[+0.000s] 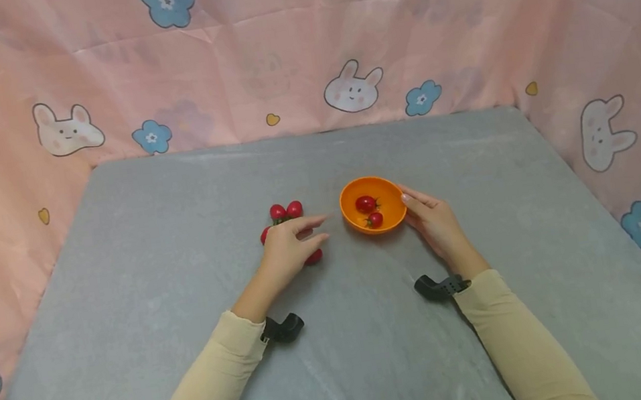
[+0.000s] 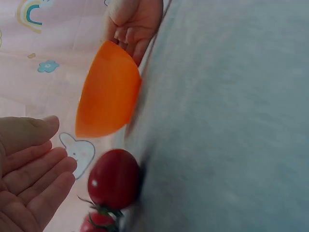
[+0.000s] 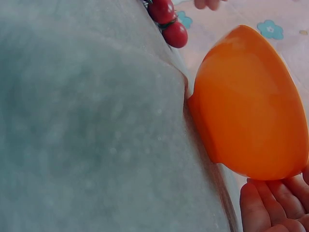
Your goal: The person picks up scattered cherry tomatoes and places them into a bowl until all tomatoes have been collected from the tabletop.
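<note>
An orange bowl (image 1: 392,205) stands on the grey table with two red cherry tomatoes (image 1: 366,204) inside, green stems attached. My right hand (image 1: 438,225) holds its right side, thumb at the rim and fingers against the outer wall; the right wrist view shows those fingers (image 3: 275,200) touching the bowl (image 3: 251,111). To the left of the bowl, my left hand (image 1: 287,248) hovers over a cluster of cherry tomatoes (image 1: 277,212), partly hiding them. Its thumb and fingers are apart with nothing between them, as the left wrist view shows beside a tomato (image 2: 114,179).
The grey table (image 1: 174,199) extends around both hands. A pink curtain (image 1: 275,44) printed with rabbits and blue flowers hangs behind and along the sides. Each wrist carries a black camera mount (image 1: 284,328).
</note>
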### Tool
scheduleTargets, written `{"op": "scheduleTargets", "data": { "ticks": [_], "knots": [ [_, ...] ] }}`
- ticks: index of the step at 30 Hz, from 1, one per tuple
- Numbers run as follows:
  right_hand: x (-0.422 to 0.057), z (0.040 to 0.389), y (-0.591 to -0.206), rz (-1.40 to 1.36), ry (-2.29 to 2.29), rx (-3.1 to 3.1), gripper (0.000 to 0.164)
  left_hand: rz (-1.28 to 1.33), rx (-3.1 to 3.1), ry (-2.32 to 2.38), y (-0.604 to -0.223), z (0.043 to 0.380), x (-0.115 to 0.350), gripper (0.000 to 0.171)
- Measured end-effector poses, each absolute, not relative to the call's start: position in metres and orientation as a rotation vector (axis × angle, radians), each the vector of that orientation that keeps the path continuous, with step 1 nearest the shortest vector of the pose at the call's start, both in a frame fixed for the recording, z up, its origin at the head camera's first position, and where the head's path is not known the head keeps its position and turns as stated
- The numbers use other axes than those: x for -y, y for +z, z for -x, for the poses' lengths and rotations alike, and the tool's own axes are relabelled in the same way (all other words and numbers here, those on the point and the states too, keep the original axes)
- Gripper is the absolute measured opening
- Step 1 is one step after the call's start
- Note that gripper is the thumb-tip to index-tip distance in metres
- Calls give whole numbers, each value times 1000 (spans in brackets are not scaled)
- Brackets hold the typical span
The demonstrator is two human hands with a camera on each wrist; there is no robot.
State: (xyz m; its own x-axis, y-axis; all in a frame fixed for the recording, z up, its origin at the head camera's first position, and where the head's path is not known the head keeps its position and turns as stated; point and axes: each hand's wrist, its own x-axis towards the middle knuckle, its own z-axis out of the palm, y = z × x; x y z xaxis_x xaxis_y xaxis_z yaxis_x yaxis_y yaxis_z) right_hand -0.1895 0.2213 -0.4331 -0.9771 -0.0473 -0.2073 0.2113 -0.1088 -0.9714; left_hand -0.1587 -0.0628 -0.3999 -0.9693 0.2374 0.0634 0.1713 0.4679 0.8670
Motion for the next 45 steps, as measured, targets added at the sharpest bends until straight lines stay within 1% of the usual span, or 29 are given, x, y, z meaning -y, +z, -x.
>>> {"op": "scheduleTargets", "data": {
  "ticks": [6, 12, 28, 38, 45],
  "knots": [
    [-220, 190, -432, -177, -2227, -1946, 57, -323, -2646, 1552, -403, 150, 73, 36],
    [-220, 190, -432, -179, -2207, -1963, 56, -227, -2587, 1554, -405, 142, 80, 41],
    [-222, 191, -432, -190, -2188, -1972, 54, -272, -2647, 1407, -415, 140, 79, 43],
    [-219, 191, -433, -189, -2214, -1961, 54, -271, -2671, 1338, -417, 140, 79, 38],
    [-219, 191, -432, -196, -2250, -1921, 56, -280, -2697, 1323, -416, 140, 78, 30]
  ]
}}
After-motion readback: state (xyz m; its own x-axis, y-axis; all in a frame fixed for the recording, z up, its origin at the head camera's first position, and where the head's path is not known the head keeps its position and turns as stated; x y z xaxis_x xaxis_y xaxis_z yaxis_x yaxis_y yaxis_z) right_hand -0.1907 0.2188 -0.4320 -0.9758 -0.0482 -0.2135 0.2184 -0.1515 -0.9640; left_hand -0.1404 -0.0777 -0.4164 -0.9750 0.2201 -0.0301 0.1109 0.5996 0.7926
